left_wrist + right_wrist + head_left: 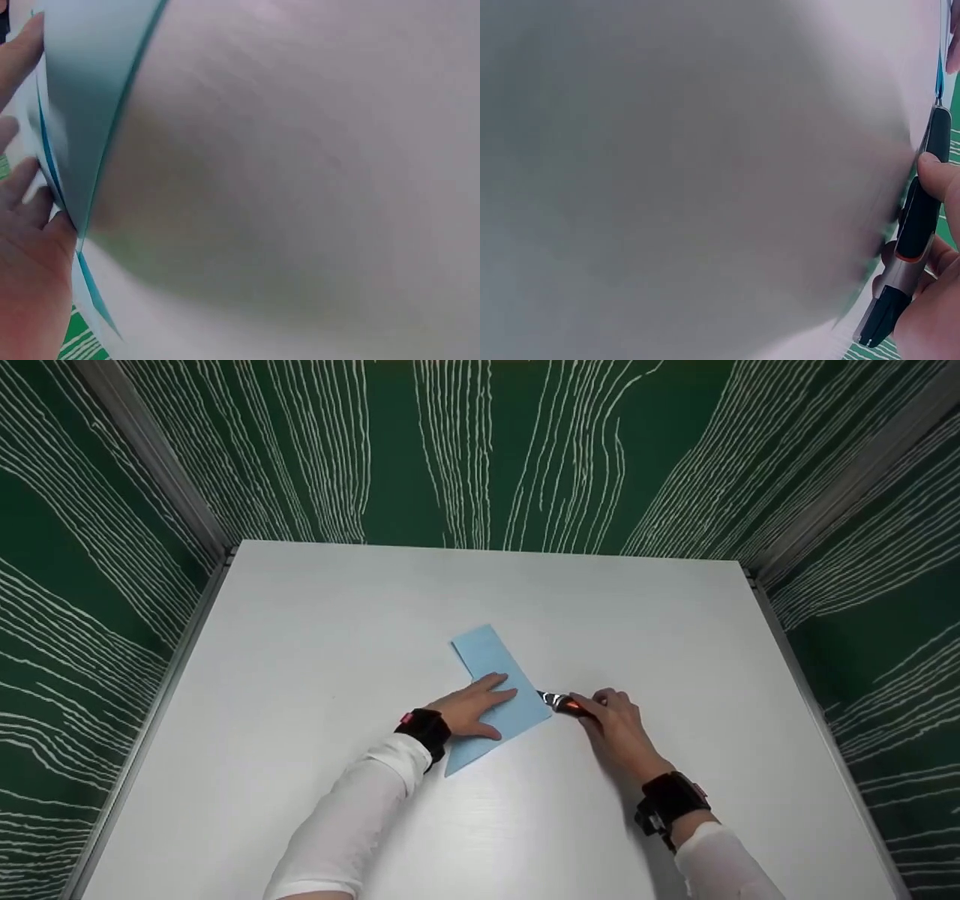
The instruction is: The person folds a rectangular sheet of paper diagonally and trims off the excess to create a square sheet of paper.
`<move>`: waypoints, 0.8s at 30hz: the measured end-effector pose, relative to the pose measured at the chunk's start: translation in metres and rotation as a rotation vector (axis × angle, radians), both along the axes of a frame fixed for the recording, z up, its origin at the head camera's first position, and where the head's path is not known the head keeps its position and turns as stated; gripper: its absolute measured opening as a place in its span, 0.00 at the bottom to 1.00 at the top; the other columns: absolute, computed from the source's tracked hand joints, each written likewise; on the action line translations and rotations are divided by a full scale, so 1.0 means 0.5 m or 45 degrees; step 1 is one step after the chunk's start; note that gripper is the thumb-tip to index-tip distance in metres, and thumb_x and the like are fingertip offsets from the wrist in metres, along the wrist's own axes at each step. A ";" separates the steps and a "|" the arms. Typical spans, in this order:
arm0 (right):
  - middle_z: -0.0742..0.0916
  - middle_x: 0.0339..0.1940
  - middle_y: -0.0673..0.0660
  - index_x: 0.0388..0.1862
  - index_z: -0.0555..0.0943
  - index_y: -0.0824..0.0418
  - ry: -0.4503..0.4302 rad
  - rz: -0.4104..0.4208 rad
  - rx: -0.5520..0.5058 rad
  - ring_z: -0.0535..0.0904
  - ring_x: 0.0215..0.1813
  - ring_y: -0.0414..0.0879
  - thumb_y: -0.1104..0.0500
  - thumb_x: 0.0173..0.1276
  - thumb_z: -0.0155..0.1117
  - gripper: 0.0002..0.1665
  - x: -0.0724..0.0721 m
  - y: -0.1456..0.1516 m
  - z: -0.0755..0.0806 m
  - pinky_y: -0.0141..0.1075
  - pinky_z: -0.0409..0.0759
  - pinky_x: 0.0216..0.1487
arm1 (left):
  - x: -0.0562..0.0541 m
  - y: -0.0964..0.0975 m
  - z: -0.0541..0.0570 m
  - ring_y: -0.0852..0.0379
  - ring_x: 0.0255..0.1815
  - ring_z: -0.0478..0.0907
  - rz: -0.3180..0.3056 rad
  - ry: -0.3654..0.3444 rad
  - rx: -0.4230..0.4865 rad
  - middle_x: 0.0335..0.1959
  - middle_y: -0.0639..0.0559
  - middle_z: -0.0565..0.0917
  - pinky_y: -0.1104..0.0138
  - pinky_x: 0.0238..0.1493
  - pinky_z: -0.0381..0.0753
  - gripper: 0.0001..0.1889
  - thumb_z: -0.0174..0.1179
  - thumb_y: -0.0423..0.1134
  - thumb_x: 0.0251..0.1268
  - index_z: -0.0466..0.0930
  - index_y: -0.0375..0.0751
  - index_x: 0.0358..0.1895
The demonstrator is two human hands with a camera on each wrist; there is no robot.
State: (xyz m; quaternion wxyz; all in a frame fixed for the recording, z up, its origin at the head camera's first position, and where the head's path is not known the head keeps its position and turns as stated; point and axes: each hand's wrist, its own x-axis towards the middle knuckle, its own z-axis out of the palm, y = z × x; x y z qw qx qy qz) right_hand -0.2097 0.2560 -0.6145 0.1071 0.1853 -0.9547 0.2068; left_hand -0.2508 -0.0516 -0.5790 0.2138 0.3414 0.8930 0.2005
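Pinning folded blue paper (523,706) on bench (337,622) with left grip (472,709) spread; pinching knife (922,215) in right grip (619,726), blade at paper's right edge. Probably slitting fold tbh. Needs steady hold, slow stroke along paper's edge next.

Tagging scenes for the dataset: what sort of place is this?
Probably a purpose-built recording booth or lab workstation: a plain white table enclosed by white-lined green walls, with grey posts at its two far corners.
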 end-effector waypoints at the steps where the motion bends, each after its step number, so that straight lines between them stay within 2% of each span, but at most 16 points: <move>1: 0.82 0.47 0.66 0.61 0.83 0.53 -0.006 -0.001 0.001 0.76 0.47 0.60 0.65 0.64 0.71 0.25 0.000 0.000 0.001 0.55 0.77 0.48 | 0.000 0.000 0.001 0.49 0.85 0.43 0.015 0.001 -0.011 0.83 0.48 0.49 0.57 0.81 0.53 0.42 0.65 0.52 0.66 0.57 0.50 0.79; 6: 0.82 0.46 0.65 0.61 0.83 0.52 -0.013 -0.023 0.001 0.76 0.46 0.59 0.65 0.64 0.71 0.25 -0.001 -0.003 0.002 0.53 0.77 0.46 | -0.007 0.002 -0.003 0.46 0.84 0.45 -0.026 0.084 -0.065 0.82 0.46 0.53 0.56 0.82 0.51 0.40 0.66 0.53 0.65 0.61 0.50 0.77; 12: 0.82 0.45 0.66 0.60 0.83 0.53 -0.024 -0.040 -0.024 0.76 0.46 0.61 0.65 0.64 0.71 0.25 -0.003 -0.008 -0.001 0.55 0.75 0.48 | -0.009 -0.003 -0.004 0.42 0.83 0.48 -0.075 0.126 -0.026 0.81 0.44 0.56 0.52 0.82 0.50 0.38 0.66 0.52 0.65 0.63 0.49 0.76; 19: 0.82 0.45 0.66 0.60 0.84 0.53 -0.033 -0.074 -0.013 0.75 0.45 0.61 0.64 0.65 0.70 0.23 -0.007 -0.021 -0.005 0.55 0.73 0.47 | -0.006 -0.005 0.000 0.43 0.84 0.45 -0.070 0.081 -0.023 0.82 0.45 0.54 0.54 0.83 0.47 0.38 0.66 0.52 0.65 0.63 0.48 0.77; 24: 0.81 0.45 0.66 0.60 0.84 0.54 -0.037 -0.099 -0.027 0.75 0.45 0.62 0.63 0.66 0.69 0.22 -0.011 -0.033 -0.004 0.55 0.72 0.47 | -0.006 -0.002 -0.002 0.45 0.84 0.45 -0.056 0.089 -0.059 0.82 0.48 0.54 0.55 0.83 0.48 0.39 0.65 0.54 0.65 0.62 0.51 0.77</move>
